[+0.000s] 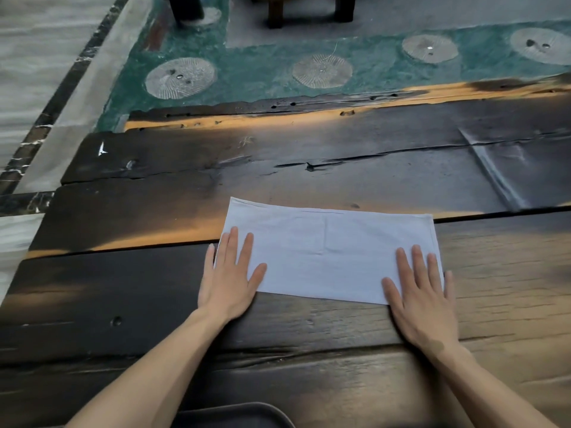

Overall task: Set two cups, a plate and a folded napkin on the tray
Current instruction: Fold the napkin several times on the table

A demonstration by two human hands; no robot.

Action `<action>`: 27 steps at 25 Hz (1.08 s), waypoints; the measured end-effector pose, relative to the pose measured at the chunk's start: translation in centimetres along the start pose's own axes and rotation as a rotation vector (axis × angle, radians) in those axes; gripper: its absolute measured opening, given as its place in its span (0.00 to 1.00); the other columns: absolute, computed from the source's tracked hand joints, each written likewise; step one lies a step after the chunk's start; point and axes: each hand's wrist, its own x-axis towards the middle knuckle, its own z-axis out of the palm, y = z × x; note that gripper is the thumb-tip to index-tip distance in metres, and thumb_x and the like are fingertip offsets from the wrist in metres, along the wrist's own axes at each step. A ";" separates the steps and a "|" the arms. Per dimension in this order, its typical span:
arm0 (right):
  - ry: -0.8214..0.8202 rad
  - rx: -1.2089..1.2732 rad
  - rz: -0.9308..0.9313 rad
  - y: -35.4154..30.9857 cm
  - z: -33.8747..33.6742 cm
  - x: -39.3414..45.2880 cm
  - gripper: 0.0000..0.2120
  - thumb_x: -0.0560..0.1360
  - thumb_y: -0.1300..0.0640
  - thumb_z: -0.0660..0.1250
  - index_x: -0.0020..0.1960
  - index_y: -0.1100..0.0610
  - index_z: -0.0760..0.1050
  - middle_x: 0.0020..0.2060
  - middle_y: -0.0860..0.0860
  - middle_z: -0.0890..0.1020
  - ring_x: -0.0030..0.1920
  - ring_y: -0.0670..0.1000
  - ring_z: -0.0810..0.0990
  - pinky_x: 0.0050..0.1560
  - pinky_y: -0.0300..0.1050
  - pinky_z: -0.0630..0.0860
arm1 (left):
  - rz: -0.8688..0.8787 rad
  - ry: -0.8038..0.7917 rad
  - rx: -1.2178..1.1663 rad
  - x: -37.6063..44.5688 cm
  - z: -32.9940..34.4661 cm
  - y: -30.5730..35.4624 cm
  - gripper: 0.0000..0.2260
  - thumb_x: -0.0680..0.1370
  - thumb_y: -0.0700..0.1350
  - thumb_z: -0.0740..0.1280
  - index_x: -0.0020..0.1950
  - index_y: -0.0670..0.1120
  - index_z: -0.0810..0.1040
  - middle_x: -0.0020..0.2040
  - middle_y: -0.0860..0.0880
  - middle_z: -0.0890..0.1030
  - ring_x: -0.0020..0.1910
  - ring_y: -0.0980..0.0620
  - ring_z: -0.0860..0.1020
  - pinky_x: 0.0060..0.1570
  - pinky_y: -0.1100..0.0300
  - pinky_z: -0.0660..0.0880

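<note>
A pale blue-white napkin lies flat on the dark wooden table, folded into a long rectangle. My left hand presses flat on its near left corner with straight fingers. My right hand presses flat on its near right corner, fingers spread. A dark tray shows only as a rounded corner at the bottom edge, between my forearms. No cups or plate are in view.
Beyond the table's far edge lies a green rug with round pale patterns, and the legs of a wooden stool stand on it. A tiled floor runs along the left.
</note>
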 end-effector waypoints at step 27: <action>0.074 0.086 -0.020 1.6 1.1 -2.8 0.32 0.77 0.36 0.43 0.79 0.43 0.50 0.80 0.48 0.49 0.79 0.53 0.42 0.77 0.57 0.41 | -0.245 -0.041 -1.160 4.0 -17.4 8.7 0.10 0.77 0.45 0.68 0.57 0.47 0.76 0.50 0.45 0.82 0.44 0.44 0.82 0.37 0.54 0.78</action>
